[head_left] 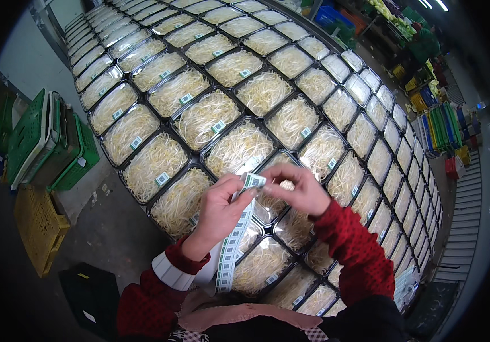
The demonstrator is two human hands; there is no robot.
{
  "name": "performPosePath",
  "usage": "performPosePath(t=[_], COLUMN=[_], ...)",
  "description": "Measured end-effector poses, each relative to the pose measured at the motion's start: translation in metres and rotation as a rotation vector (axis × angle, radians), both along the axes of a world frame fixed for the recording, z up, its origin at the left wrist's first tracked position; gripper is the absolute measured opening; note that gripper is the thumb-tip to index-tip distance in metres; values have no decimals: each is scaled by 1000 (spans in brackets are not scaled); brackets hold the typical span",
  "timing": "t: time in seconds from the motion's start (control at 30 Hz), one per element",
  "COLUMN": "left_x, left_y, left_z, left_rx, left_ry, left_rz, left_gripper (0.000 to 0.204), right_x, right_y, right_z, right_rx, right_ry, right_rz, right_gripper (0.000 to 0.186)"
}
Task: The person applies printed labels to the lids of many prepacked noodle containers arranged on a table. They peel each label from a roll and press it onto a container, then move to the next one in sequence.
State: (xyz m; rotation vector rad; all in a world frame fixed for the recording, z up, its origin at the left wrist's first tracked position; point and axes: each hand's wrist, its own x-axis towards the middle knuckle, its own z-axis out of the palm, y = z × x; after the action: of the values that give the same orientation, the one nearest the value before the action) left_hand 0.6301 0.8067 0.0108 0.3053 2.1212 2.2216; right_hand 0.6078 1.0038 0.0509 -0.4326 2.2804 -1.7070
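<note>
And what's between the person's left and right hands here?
In the head view, the upper end of the label strip lies between the left hand and the right hand, above packed sprout trays.

Both arms reached in from below, bent inward toward the middle of the view. The red-sleeved left forearm (156, 296) rose from 7 o'clock and angled toward 1, its wrist (197, 246) bare just past the cuff. The left grip (217, 212) was closed in a pinch, fingers curled and thumb (245, 199) stretched toward 2 o'clock. The right forearm (353, 242), also red-sleeved, came from between 4 and 5 o'clock and slanted toward 11. The right grip (303, 192) pointed toward 9 o'clock, its index finger arched, its thumb and fingertips drawn together close beside the left thumb; whether they touched was unclear.
</note>
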Motion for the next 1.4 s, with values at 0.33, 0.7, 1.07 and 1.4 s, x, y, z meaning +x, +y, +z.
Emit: performPosePath(t=[0.33, 0.7, 1.07, 1.4], left_x=[4, 1, -2, 52], left_y=[-13, -21, 1, 82], left_z=[3, -6, 5, 34], left_rx=[-64, -19, 187, 0], left_ry=[-203, -209, -305, 9], left_rz=[45, -90, -32, -325], left_gripper=[18, 8, 10, 4], right_x=[-51, -230, 15, 150], right_y=[-7, 61, 0, 35], right_z=[-11, -106, -15, -8], right_rx=[43, 1373, 26, -400], right_ry=[282, 607, -46, -52], right_rz=[-364, -153, -75, -657], right_gripper=[11, 20, 39, 24])
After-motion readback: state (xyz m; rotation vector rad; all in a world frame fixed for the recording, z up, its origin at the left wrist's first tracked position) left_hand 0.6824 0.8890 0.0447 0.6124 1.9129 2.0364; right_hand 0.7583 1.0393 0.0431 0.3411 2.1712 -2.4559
